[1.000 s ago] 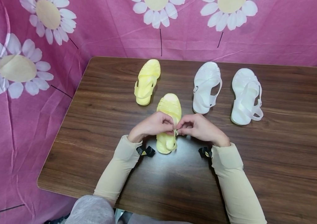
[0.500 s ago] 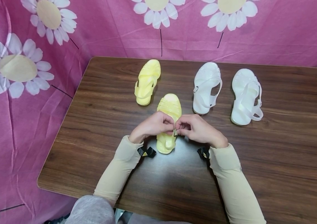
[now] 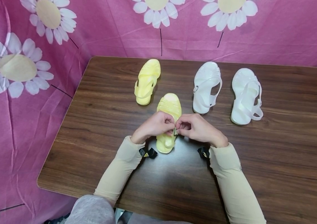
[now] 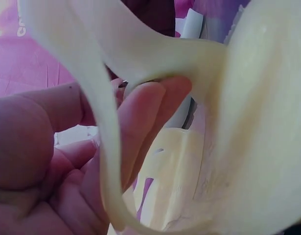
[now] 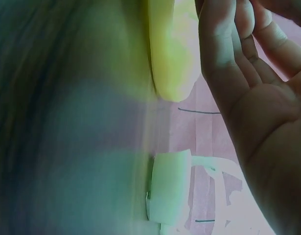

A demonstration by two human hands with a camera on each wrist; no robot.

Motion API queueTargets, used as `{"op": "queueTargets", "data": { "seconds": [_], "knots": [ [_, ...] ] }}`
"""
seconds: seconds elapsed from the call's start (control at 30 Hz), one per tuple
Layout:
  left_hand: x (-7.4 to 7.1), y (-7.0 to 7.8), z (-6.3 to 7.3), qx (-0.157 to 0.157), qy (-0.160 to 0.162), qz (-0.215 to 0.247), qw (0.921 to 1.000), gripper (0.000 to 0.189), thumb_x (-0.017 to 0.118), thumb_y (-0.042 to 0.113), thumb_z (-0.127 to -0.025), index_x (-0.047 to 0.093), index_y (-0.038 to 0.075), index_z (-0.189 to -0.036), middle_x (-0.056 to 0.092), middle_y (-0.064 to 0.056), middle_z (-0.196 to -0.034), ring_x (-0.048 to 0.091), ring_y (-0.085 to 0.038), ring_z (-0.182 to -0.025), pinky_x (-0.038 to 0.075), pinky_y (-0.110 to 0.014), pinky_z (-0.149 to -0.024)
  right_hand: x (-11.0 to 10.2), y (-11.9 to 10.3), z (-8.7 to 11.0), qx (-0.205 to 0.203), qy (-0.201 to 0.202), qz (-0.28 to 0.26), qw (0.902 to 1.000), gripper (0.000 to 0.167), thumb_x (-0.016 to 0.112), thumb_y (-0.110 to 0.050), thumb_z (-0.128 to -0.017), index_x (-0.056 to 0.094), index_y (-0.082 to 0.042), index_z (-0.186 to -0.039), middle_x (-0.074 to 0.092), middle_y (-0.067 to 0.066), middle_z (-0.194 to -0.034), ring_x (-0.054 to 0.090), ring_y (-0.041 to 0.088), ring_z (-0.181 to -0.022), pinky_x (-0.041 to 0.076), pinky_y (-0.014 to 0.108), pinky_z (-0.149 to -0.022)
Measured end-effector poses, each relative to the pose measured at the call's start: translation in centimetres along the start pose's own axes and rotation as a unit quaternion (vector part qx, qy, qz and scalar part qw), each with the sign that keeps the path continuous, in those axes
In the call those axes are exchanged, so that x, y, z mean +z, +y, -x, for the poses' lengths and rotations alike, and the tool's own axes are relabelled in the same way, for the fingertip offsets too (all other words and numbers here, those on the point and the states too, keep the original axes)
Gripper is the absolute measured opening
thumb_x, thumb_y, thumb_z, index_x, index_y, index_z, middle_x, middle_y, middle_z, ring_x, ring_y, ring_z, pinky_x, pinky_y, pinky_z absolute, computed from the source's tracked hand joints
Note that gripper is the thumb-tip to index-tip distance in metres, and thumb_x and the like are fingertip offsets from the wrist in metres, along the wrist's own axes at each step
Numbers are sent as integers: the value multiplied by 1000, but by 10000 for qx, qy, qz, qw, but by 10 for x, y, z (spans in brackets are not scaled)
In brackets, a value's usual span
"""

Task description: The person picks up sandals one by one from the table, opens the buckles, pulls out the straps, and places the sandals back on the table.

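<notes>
A yellow jelly sandal (image 3: 170,104) stands on the table in front of me, toe pointing away. My left hand (image 3: 153,125) reaches over it and pinches its ankle strap, which looms large in the left wrist view as a pale strap (image 4: 107,132) with fingers passing behind it. On the sandal's right side my right hand (image 3: 199,129) pinches at the same strap, beside a small metal buckle (image 3: 175,133). The two hands' fingertips nearly meet there. How far the strap end sits in the buckle is hidden by the fingers.
Another yellow sandal (image 3: 147,82) stands farther back to the left. Two white sandals, one nearer the middle (image 3: 203,93) and one to its right (image 3: 241,102), stand at the back right. The brown wooden table (image 3: 91,130) meets a pink flowered cloth behind.
Over the last second the right hand has shifted slightly left toward the left hand. The strap loop at the heel has moved slightly left. The other sandals have stayed put.
</notes>
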State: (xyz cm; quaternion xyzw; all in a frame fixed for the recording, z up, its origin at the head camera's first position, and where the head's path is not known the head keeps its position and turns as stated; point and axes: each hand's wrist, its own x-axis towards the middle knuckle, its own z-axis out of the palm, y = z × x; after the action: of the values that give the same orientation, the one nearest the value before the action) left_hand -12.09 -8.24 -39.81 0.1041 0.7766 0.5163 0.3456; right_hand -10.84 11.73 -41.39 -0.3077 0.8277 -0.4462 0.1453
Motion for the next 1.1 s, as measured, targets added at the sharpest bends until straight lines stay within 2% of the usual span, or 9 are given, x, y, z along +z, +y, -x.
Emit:
{"op": "queueTargets", "data": {
  "seconds": [0.23,0.47,0.67,0.93,1.03,1.1],
  "knots": [
    [-1,0,-2,-240,-152,533,9982,12,52,-3,-89,64,-8,-87,66,-5,-68,65,-12,-62,59,-31,-66,-1,-1,1,374,-256,-613,9971,15,76,-6,-78,66,-11,-88,67,1,-82,67,8,-71,57,25,-64],
    [-1,-1,-2,-343,-202,779,9962,13,52,-3,-90,63,-7,-86,67,-6,-69,67,-13,-64,59,-32,-69,-4,0,3,422,-227,-647,9968,16,68,1,-77,68,-11,-88,68,1,-84,67,8,-73,57,25,-66],
    [-1,-3,-3,-284,-258,754,9964,13,52,-2,-91,64,-8,-89,67,-5,-70,66,-12,-64,59,-32,-69,-2,2,2,341,-170,-508,9980,13,67,-2,-80,68,-13,-87,69,1,-80,66,8,-71,56,25,-66],
    [-2,-5,-4,-87,-440,643,9969,14,54,0,-92,64,-10,-92,65,-4,-72,63,-11,-65,59,-31,-70,-2,1,2,522,-183,-504,9972,13,67,-2,-78,66,-12,-84,67,-3,-72,64,9,-67,54,24,-63],
    [-2,-6,-4,-26,-414,635,9971,13,56,0,-92,65,-9,-92,64,-3,-70,62,-11,-65,58,-29,-68,-2,2,2,516,-171,-520,9972,12,67,-2,-77,66,-12,-84,66,-3,-71,63,9,-66,54,24,-63],
    [-2,-6,-4,86,-287,587,9978,13,57,1,-90,66,-8,-91,63,-1,-69,61,-10,-64,57,-26,-65,-2,2,2,495,-128,-514,9974,13,67,-2,-77,66,-12,-83,66,-3,-71,63,9,-65,54,24,-62]
  ]
}}
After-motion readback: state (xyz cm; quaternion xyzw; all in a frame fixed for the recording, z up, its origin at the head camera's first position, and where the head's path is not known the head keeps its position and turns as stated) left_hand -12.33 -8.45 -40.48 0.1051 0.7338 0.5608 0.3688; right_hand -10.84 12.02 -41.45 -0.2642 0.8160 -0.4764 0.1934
